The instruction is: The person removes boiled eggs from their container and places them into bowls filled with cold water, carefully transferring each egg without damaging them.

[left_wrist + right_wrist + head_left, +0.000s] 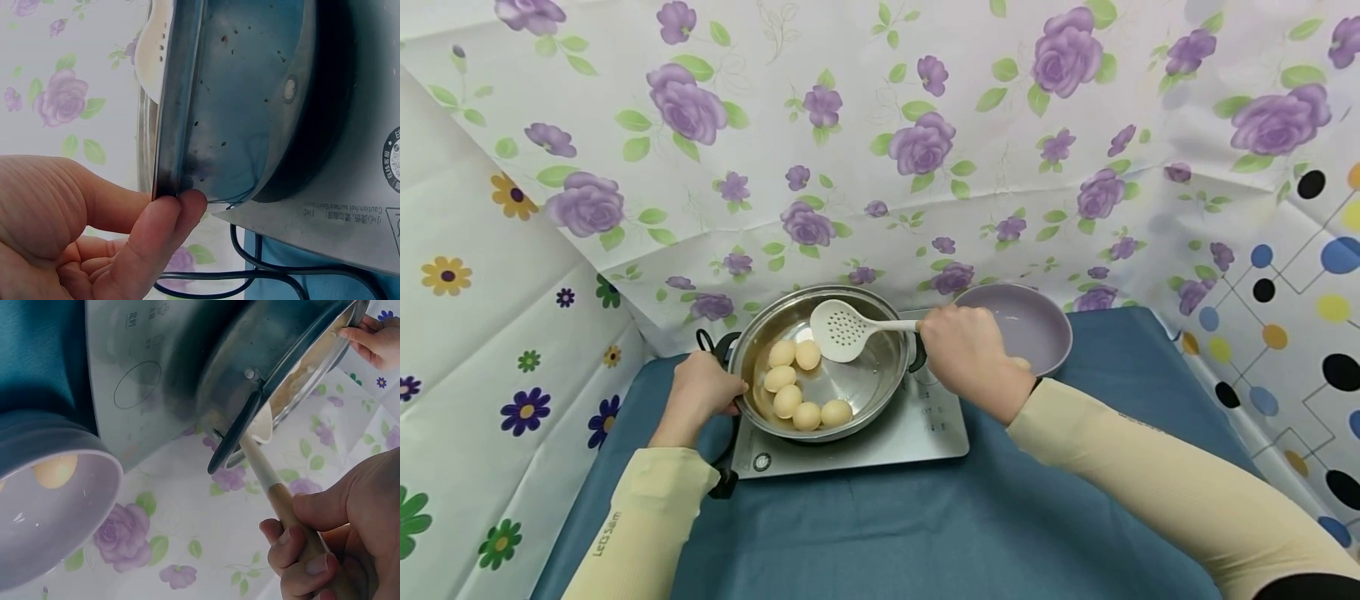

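A wide steel pan (880,385) with black side handles holds several pale brown eggs (787,401), grouped on its left side. My left hand (700,390) pinches the pan's left rim between thumb and fingers, as the left wrist view shows up close. In my right hand (973,354) is a white slotted spoon; its wooden handle (284,503) lies under curled fingers. The perforated head of the slotted spoon (842,332) is over the right of the eggs, and no egg lies on it.
Under the pan is a silver induction cooktop (880,450) on a blue cloth (880,533). A lilac bowl (1026,321) stands to the right, with an egg (56,470) visible inside. A black cord (250,273) runs at the left. Flowered sheeting (850,208) rises behind.
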`<state>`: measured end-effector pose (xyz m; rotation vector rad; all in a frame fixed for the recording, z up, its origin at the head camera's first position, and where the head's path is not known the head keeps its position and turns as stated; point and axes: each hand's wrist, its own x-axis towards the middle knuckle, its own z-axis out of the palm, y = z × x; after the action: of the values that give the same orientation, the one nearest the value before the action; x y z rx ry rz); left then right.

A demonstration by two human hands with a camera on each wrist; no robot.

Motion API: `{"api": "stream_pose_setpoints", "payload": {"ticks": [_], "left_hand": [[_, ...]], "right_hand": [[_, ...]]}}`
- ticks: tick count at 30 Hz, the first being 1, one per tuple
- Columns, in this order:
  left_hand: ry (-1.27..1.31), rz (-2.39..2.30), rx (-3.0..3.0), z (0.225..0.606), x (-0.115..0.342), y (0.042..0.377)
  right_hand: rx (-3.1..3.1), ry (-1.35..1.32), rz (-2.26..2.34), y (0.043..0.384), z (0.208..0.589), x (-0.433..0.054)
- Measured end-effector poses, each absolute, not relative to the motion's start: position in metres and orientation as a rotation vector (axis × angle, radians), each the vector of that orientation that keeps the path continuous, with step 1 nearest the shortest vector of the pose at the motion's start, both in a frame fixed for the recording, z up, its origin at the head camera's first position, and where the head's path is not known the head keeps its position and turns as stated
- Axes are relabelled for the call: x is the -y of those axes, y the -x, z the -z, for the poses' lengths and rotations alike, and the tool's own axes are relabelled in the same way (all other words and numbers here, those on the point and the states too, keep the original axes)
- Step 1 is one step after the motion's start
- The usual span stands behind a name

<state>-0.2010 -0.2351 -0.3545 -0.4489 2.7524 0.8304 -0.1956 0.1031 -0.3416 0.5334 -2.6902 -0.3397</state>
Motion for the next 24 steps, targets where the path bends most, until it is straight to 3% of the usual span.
{"api": "stream_pose_setpoints", "payload": {"ticks": [24], "left_hand": [[0.466,-0.835,-2.761,0.357,0.236,0.201]], "right_hand": [[3.257,-0.443,0.098,0.19,0.326,-0.096]]}}
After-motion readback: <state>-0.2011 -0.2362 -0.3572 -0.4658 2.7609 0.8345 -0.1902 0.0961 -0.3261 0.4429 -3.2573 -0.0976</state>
